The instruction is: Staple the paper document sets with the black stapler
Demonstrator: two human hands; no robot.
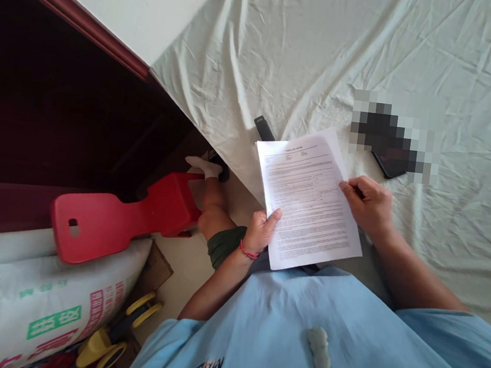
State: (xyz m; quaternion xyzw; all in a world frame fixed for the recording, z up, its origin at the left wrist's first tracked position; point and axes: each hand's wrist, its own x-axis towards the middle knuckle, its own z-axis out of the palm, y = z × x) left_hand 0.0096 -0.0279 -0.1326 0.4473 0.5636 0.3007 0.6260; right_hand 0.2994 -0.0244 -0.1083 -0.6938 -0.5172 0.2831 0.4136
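Observation:
A small stack of printed paper sheets (305,208) is held up in front of my blue shirt, its top page covered in dense text. My left hand (262,230), with a red cord on the wrist, grips the left edge, thumb on the front and fingers hidden behind. At the right edge, my right hand (367,204) pinches the sheets between thumb and curled fingers. Beyond the top of the stack, a dark narrow object (264,128) lies on the bedsheet, partly covered by the paper. A black phone (390,159), partly blurred out, lies beyond my right hand.
A wrinkled pale bedsheet (470,115) spreads across the right and top. On the left stand a red plastic chair (94,226), a large white printed sack (59,298) and a yellow-wheeled toy (97,350). Dark red wooden furniture (61,86) borders the floor gap.

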